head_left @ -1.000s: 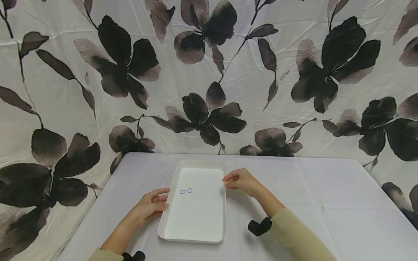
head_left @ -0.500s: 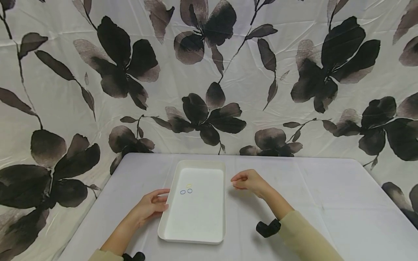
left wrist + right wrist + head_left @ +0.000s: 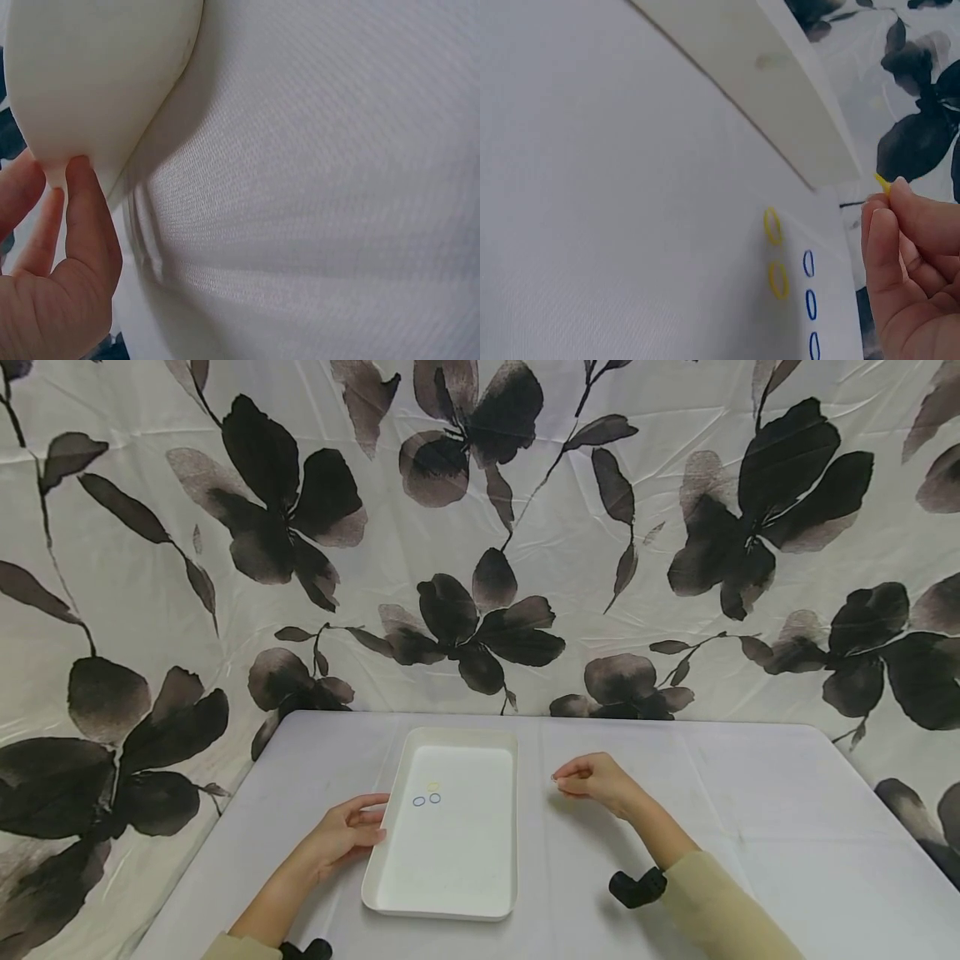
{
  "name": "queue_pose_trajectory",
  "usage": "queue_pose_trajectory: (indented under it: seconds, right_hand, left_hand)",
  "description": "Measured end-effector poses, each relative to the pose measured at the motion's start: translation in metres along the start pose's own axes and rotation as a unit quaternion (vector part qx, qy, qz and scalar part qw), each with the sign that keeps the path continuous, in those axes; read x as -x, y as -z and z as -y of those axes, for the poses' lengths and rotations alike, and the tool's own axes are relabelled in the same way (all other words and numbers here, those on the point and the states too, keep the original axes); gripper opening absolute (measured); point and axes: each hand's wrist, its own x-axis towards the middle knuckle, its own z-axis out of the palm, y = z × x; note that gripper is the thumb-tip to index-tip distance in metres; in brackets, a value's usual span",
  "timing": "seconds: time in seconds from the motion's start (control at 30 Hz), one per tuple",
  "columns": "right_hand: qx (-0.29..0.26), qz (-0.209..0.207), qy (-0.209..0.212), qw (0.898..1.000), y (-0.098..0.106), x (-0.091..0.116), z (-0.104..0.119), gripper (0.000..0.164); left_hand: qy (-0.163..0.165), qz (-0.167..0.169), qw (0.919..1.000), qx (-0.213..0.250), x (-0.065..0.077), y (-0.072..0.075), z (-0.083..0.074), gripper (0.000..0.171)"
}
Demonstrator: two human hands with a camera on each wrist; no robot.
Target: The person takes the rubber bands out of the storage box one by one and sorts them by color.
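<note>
A white rectangular tray (image 3: 450, 877) lies on the table. Two blue rings (image 3: 419, 802) and a yellow ring (image 3: 433, 787) are inside it, in the upper left half. My left hand (image 3: 341, 835) touches the tray's left edge; in the left wrist view its fingers (image 3: 86, 217) rest against the outer wall. To the right of the tray, my right hand (image 3: 600, 783) pinches a small yellow thing (image 3: 883, 183) between thumb and finger, probably a ring, mostly hidden. Below that hand, in the right wrist view, two yellow rings (image 3: 772, 226) and several blue rings (image 3: 811, 304) lie in rows on the table.
A white cloth covers the table (image 3: 750, 818). A floral curtain (image 3: 480, 527) hangs behind its far edge. Black wrist mounts (image 3: 637, 888) sit beneath both forearms.
My right hand has moved right, from the tray's right edge to over the table beside it. The left hand and the tray stay almost where they were.
</note>
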Motion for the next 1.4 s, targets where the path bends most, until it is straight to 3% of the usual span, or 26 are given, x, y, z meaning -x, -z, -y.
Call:
queue_pose_trajectory:
  seconds: [0.23,0.9,1.4]
  right_hand:
    - [0.015,-0.011,0.003,1.000,0.008,0.006,-0.006,0.026]
    - [0.074,-0.072,-0.044,0.994,0.020,0.014,-0.022,0.014]
    - [0.153,-0.122,-0.060,0.979,0.016,0.013,-0.032,0.005]
  left_hand:
    - [-0.001,0.003,1.0000,0.000,0.000,0.000,0.001,0.063]
    - [0.004,-0.006,1.0000,-0.003,0.001,0.000,-0.001,0.062]
    - [0.005,-0.006,1.0000,0.002,0.001,0.000,-0.001,0.061]
